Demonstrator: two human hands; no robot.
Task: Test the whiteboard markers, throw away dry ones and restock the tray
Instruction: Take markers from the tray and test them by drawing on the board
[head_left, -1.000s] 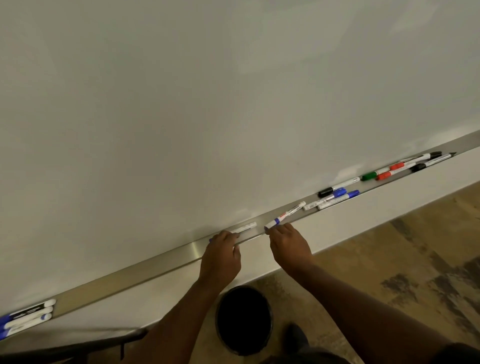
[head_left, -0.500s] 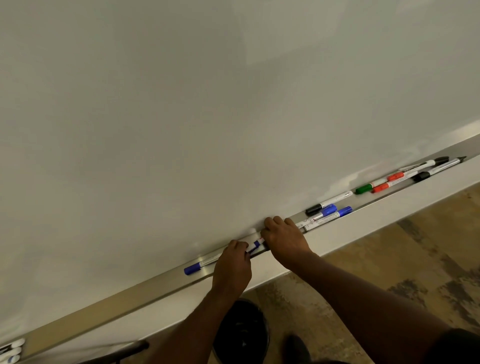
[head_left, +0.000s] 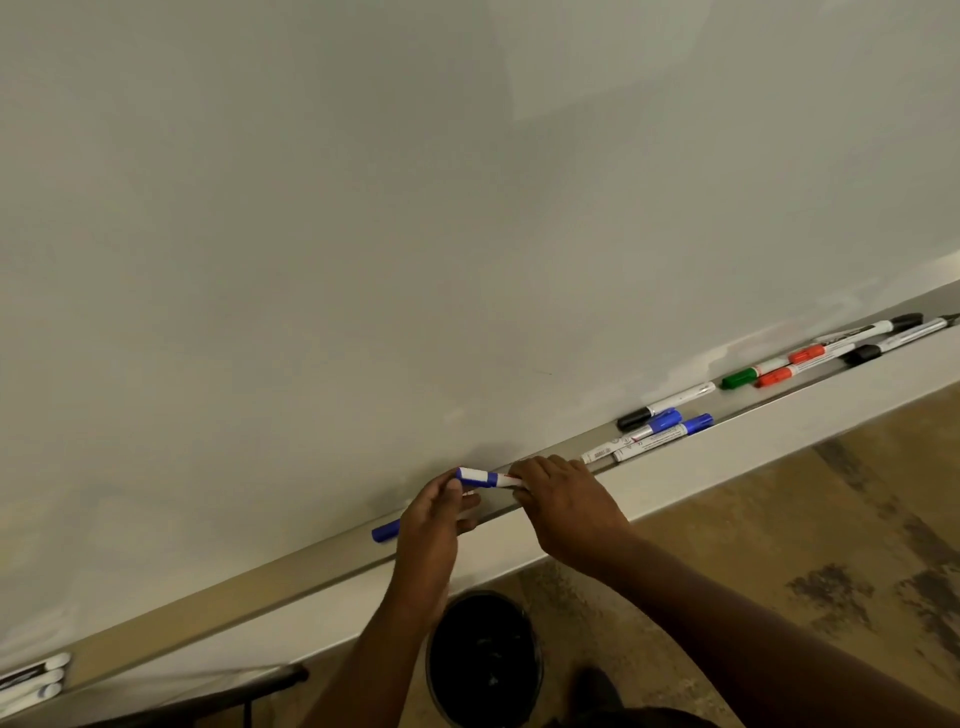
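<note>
Two hands meet on one blue marker (head_left: 485, 478) just above the tray (head_left: 291, 574): the left hand (head_left: 434, 512) pinches its blue-banded end, and the right hand (head_left: 563, 501) curls round the other end, at 3 o'clock from the left. Another blue marker (head_left: 385, 532) lies in the tray at 9 o'clock of the left hand, mostly hidden behind it. I judge the testing barely begun: the whiteboard (head_left: 363, 234) shows no test strokes I can make out, and the bin (head_left: 483, 657) at 6 o'clock looks dark, its contents unclear. A run of blue, black, green and red markers (head_left: 769, 374) waits toward 2 o'clock, with three more (head_left: 34, 678) at 8 o'clock. Barrel labels carry print (too small to read).
</note>
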